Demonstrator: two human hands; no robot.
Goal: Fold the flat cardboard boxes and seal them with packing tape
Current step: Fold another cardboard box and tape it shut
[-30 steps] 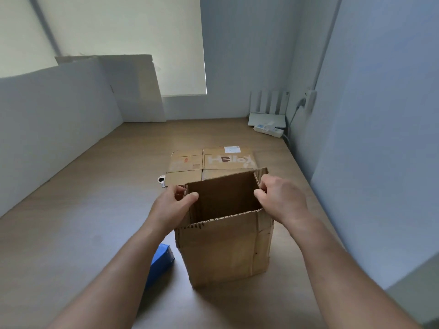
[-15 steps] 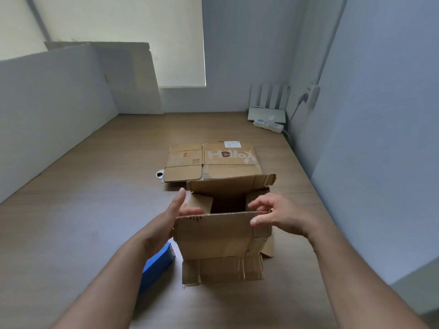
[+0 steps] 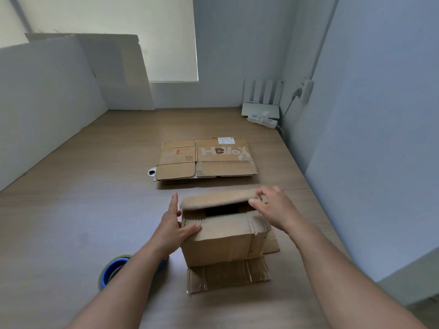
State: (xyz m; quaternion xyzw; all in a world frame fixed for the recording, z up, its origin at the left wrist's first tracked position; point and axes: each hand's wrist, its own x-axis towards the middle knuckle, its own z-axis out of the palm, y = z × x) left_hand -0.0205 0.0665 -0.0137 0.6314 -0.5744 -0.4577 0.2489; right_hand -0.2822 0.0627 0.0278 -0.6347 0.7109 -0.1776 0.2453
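A small brown cardboard box [image 3: 218,245] stands on the wooden table [image 3: 71,222] with its lower flaps splayed flat around its base. My left hand [image 3: 174,227] lies against the box's left side, fingers straight, thumb pressing the near top flap down. My right hand [image 3: 275,210] is at the right end of the far top flap, fingers on it, folding it over the opening; a dark gap still shows between the flaps. A blue tape dispenser [image 3: 112,271] sits at the near left, partly behind my left forearm. Flattened boxes [image 3: 206,160], one printed "Hello", lie farther back.
A black-and-white small object [image 3: 151,172] peeks out at the left edge of the flat boxes. A white router and power strip [image 3: 261,115] sit in the far right corner. White boards [image 3: 47,96] line the left side; a wall runs close on the right.
The top flaps have come down over the opening, the far flap now nearly closed. My view tilted, bringing the tape dispenser's round end into sight. Both hands shifted onto the flaps.
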